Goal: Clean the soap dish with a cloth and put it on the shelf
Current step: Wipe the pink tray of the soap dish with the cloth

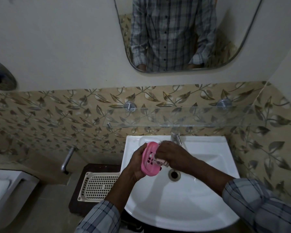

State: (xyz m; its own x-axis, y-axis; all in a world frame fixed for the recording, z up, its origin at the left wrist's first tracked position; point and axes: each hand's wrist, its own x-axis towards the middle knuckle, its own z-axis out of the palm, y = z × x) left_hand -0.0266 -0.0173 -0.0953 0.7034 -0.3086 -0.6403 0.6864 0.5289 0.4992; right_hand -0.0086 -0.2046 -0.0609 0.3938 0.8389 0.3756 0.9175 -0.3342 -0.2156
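Observation:
My left hand point(136, 163) grips a pink slotted soap dish point(149, 163) from the left side and tilts it above the white basin point(183, 199). My right hand point(170, 154) pinches a small bunched cloth point(162, 161) and presses it into the dish's inside. Most of the cloth is hidden by my fingers. A glass shelf point(183, 117) on two metal brackets runs along the tiled wall above the basin.
A chrome tap point(175, 136) stands at the basin's back edge, just behind my right hand. The drain point(174, 174) lies below the hands. A cream perforated tray point(99, 184) sits on a dark stool left of the basin. A mirror point(183, 34) hangs above the shelf.

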